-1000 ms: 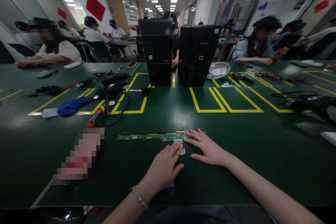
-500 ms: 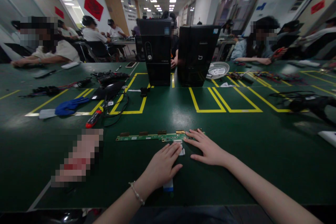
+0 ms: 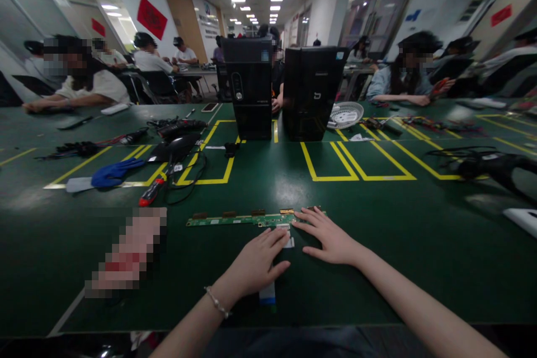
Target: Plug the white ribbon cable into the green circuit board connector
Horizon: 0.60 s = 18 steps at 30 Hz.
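A long, narrow green circuit board [image 3: 226,221] with gold-brown tabs along its far edge lies crosswise on the table. My left hand [image 3: 260,260], wearing a bracelet, lies palm down with its fingers outstretched over a white flat ribbon cable [image 3: 289,243] at the board's near edge. Much of that cable is hidden under the hand; its blue-tipped end [image 3: 267,297] shows below the palm. My right hand [image 3: 329,236] rests flat with fingers spread, fingertips on the right part of the board, which they partly cover.
Two black computer towers [image 3: 254,95] stand ahead on the green table [image 3: 377,291]. To the left lie a blue glove [image 3: 117,172], a red-and-black screwdriver [image 3: 151,193], dark cables and a pixelated item [image 3: 130,251]. A black cabled object [image 3: 478,162] sits at right. Other people sit around.
The view has tilted up slightly. Both hands stay almost in place, and the board and ribbon cable have not visibly moved.
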Available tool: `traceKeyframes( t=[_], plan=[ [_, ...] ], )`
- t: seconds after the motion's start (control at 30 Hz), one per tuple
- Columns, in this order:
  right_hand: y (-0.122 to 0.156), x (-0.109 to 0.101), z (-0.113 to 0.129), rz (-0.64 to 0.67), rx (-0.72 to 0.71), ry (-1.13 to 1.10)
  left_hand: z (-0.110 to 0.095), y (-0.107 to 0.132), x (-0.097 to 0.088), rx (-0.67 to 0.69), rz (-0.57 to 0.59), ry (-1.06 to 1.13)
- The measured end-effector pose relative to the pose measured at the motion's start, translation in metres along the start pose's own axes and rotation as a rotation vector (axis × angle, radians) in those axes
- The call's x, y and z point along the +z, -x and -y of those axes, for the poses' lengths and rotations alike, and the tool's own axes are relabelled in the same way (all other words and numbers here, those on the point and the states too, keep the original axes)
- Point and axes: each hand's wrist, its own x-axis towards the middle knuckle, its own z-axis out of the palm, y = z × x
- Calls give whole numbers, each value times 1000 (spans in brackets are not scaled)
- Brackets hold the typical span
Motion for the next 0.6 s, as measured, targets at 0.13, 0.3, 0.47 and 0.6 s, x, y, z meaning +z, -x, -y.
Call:
traceKeyframes(
  t=[0.13,0.3,0.47,0.6],
  plan=[
    [0,0,1,-5,3,-7,5,5,-8,-40,-104,62],
    [0,-3,3,8,19,-11,14,25,-15,-204,-266,23],
    [1,-4,4,2,30,-1,27,58,-6,-300,-336,-49],
    [-1,-2,5,-42,44,-27,31,75,4,-358,-388,-93]
  ],
)
